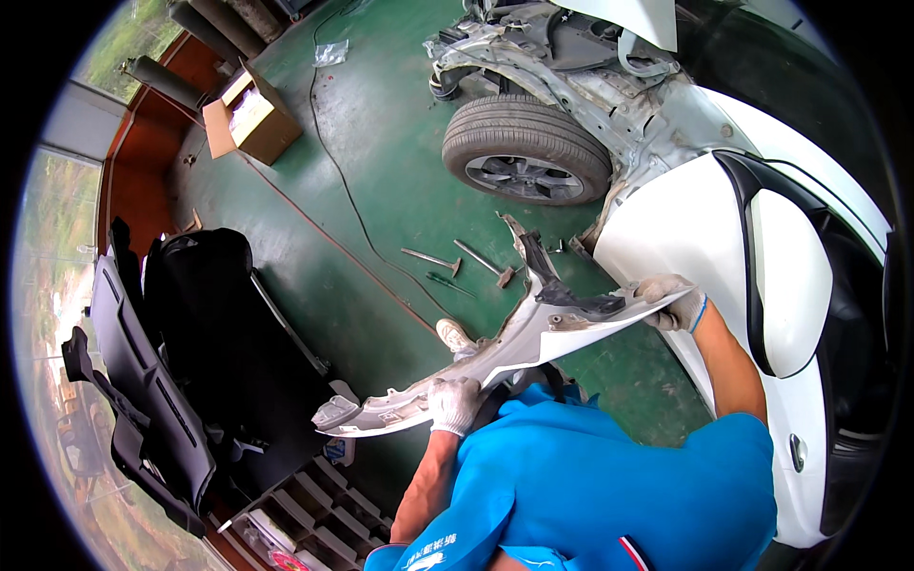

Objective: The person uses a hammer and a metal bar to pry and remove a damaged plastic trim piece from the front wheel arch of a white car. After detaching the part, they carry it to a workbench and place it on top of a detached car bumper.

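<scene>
A white car fender (505, 353) spans the space before my body, its grey inner side and curved wheel-arch edge showing. My left hand (455, 405), in a pale knit glove, is closed on its lower edge, toward the narrow left end. Gloved too, my right hand (672, 303) grips the right end, close to the white car door (690, 224). A black plastic piece (581, 303) sits against the inner side of the fender. Beyond it on the green floor lie two hammers (489, 265) (434, 262) and a thin screwdriver (449, 284).
The car's front is stripped, with the wheel (526, 152) and metal frame (609, 105) exposed. A side mirror (790, 281) juts out at right. A hose (314, 224) and cable cross the floor. An opened cardboard box (271, 128) stands far left; dark trim panels (152, 371) stand at left.
</scene>
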`<action>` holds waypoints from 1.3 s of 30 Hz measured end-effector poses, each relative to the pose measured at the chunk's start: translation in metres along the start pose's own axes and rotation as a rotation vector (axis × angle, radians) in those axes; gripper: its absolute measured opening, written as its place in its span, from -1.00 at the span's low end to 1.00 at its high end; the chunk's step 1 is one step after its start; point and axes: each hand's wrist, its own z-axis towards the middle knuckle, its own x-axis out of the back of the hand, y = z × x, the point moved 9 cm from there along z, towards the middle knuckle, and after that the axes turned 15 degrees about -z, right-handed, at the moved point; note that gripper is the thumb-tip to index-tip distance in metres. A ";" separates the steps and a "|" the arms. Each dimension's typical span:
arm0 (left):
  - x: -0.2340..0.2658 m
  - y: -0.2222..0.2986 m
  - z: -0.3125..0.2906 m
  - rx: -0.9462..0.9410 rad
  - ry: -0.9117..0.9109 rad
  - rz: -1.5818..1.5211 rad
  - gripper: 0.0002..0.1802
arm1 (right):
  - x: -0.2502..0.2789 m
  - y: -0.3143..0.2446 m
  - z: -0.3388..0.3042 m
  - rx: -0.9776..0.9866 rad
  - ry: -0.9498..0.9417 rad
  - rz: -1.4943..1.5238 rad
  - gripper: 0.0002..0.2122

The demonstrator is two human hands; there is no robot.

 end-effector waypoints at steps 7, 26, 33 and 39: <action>0.079 -0.028 0.079 -0.184 0.006 -0.037 -0.67 | -0.018 -0.017 -0.012 0.091 0.128 0.300 -0.77; 0.176 -0.099 0.277 -0.437 -0.288 0.119 -0.43 | -0.119 -0.075 0.046 0.007 0.122 0.784 -0.92; 0.190 -0.085 0.335 -0.227 -0.432 -0.123 -0.50 | -0.079 -0.113 0.069 0.157 0.027 0.941 -0.85; 0.193 -0.088 0.398 -0.267 -0.396 -0.294 -0.62 | -0.056 -0.154 0.074 0.176 0.042 0.819 -0.78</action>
